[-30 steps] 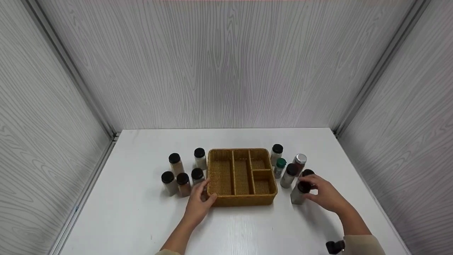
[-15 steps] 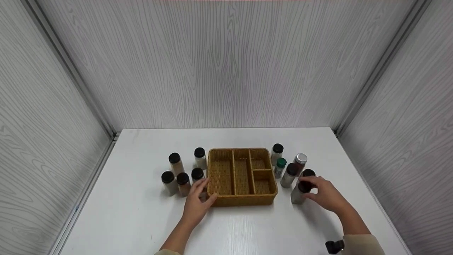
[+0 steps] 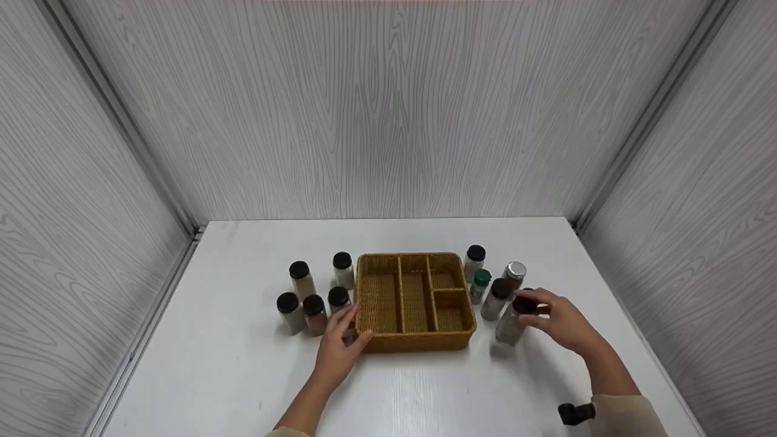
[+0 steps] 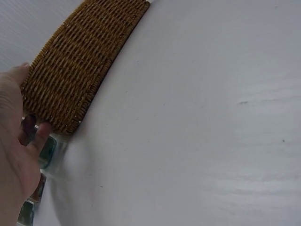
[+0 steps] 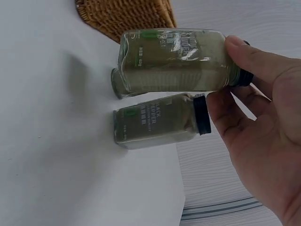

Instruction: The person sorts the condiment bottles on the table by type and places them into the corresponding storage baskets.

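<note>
My right hand (image 3: 564, 321) pinches a glass spice jar (image 3: 511, 328) just below its dark cap. The jar is tilted a little, its base raised off the table, and brownish-green powder shows inside it in the right wrist view. Right behind it stands a jar labelled black pepper (image 5: 155, 120). At the front left corner of a divided wicker basket (image 3: 419, 343), my left hand (image 3: 337, 352) grips the rim, thumb on the front and fingers along the left side. The left wrist view shows the thumb and fingers (image 4: 41, 136) around that corner.
Left of the basket stand several black-capped spice jars (image 3: 314, 315), one close to the left fingers. On its right are a green-capped jar (image 3: 479, 287), a silver-capped jar (image 3: 515, 276) and black-capped ones (image 3: 496, 300). Panels (image 3: 388, 109) enclose the white table (image 3: 243, 370).
The right hand has raised the spice jar off the table, tilting it slightly, with its base shifting a little left. The left hand and the basket stay in place.
</note>
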A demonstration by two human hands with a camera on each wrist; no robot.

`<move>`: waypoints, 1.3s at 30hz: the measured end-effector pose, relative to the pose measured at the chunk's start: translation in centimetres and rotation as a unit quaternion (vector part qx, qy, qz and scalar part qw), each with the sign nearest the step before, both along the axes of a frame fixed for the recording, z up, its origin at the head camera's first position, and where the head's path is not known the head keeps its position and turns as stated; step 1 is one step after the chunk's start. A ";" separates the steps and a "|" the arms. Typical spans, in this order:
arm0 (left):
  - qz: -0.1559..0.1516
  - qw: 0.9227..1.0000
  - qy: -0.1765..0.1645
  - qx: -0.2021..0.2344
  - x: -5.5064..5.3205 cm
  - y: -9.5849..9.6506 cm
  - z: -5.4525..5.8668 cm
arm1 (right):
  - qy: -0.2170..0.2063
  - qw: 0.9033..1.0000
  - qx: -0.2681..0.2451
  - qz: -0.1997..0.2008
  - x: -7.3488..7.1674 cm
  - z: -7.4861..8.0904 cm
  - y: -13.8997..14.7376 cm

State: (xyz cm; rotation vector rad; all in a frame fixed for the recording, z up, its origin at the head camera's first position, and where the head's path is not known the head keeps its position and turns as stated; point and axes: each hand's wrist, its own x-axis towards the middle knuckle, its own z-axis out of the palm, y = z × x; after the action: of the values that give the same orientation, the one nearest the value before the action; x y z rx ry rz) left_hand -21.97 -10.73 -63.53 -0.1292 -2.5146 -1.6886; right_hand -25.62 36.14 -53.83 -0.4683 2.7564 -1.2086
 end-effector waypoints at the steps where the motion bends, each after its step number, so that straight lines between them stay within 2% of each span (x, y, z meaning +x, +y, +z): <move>1: 0.000 1.000 -0.002 0.000 0.0 0.0 0.0 | -0.003 1.000 -0.006 0.001 0.0 0.4 -0.1; 7: -0.001 1.000 -0.013 0.002 0.1 0.0 0.0 | -0.014 0.999 -0.027 0.009 -0.1 2.6 -0.8; 11: -0.003 1.000 -0.015 0.003 0.1 0.0 0.0 | -0.006 0.999 -0.030 0.008 -0.4 3.3 -1.3; 17: -0.002 1.000 -0.009 0.000 0.1 -0.1 -0.2 | -0.001 0.998 -0.063 0.013 -1.0 3.6 -1.7; 21: -0.010 1.000 -0.024 0.011 0.0 -0.1 -0.1 | 0.002 0.996 -0.086 0.018 -1.2 3.8 -2.0; 27: -0.017 0.999 -0.039 0.024 0.0 -0.2 0.0 | -0.016 0.996 -0.089 -0.006 -1.3 4.0 -2.3; 39: -0.014 0.999 -0.038 0.027 0.0 -0.2 -0.2 | -0.042 0.994 -0.096 -0.028 -1.9 4.3 -2.9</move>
State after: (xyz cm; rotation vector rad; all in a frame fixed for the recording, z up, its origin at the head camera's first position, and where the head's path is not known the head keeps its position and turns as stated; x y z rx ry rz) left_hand -22.01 -10.97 -63.70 -0.0988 -2.5303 -1.8037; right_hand -27.55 33.19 -49.49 -0.3489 2.6114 -1.4789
